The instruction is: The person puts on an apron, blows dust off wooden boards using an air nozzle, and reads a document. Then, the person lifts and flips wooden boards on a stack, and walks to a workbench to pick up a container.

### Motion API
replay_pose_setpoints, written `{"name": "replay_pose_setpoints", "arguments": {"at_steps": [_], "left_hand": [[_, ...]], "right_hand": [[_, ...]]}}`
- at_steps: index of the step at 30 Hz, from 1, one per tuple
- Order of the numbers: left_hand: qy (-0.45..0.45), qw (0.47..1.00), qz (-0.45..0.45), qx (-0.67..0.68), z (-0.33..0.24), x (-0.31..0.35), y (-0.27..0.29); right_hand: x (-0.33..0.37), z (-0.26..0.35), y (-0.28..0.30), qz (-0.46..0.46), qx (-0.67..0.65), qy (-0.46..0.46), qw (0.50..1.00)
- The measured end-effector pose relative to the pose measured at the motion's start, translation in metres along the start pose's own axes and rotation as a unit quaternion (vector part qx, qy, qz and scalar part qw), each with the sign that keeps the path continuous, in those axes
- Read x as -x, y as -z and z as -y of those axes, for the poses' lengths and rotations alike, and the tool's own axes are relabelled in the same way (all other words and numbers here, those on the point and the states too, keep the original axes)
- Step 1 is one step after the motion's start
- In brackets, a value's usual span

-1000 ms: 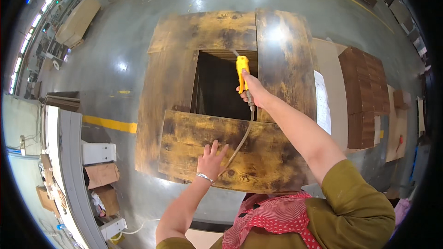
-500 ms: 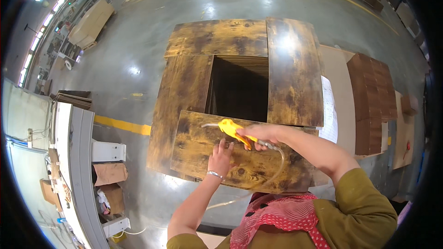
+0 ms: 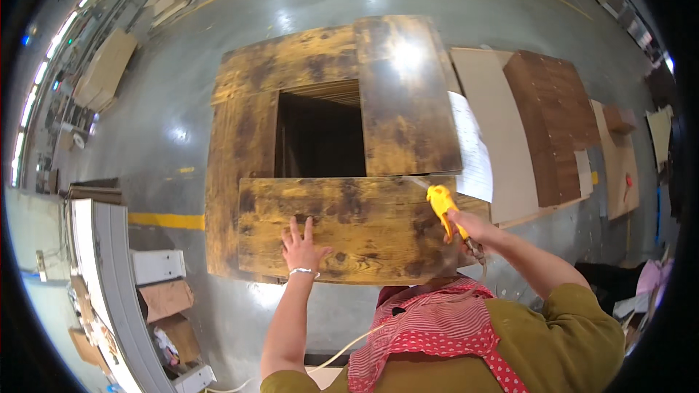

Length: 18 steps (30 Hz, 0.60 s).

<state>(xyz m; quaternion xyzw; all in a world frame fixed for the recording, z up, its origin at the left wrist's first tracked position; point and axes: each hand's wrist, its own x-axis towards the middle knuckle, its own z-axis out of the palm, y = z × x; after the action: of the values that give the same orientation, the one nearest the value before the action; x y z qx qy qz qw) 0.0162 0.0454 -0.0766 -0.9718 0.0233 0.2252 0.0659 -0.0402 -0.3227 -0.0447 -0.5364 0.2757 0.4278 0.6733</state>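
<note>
My right hand (image 3: 472, 227) is wrapped round a yellow air blow gun (image 3: 440, 202), its thin metal nozzle pointing up and left over the right part of the nearest wood-grain panel (image 3: 364, 229). A pale hose runs from the gun's handle down past my apron. My left hand (image 3: 302, 251) lies on the same panel, left of its middle, with fingers spread and nothing held. Other brown rustic panels, at the left (image 3: 244, 138), the far side (image 3: 291, 58) and the right (image 3: 408, 116), frame a dark square opening (image 3: 320, 135) between the stacks.
White paper sheets (image 3: 470, 149) lie beside the right-hand stack. Beyond them are a beige board (image 3: 499, 131) and a dark brown stack of boards (image 3: 550, 116). A white workbench (image 3: 109, 284) stands at the left. Yellow lines mark the grey floor (image 3: 175, 109).
My right hand has carried the blow gun to the right along the near panel and turned its nozzle more away from me. My left hand has shifted left and flattened. The whole view has shifted.
</note>
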Motion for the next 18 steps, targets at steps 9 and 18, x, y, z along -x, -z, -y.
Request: {"name": "replay_pose_setpoints", "arguments": {"at_steps": [9, 18], "left_hand": [[0.117, 0.99, 0.069, 0.047, 0.072, 0.031, -0.034], [0.066, 0.995, 0.028, 0.066, 0.066, 0.038, -0.077]], "right_hand": [[-0.059, 0.014, -0.056, 0.077, 0.083, 0.044, 0.993], [-0.077, 0.014, -0.067, -0.039, -0.063, 0.109, 0.991]]}}
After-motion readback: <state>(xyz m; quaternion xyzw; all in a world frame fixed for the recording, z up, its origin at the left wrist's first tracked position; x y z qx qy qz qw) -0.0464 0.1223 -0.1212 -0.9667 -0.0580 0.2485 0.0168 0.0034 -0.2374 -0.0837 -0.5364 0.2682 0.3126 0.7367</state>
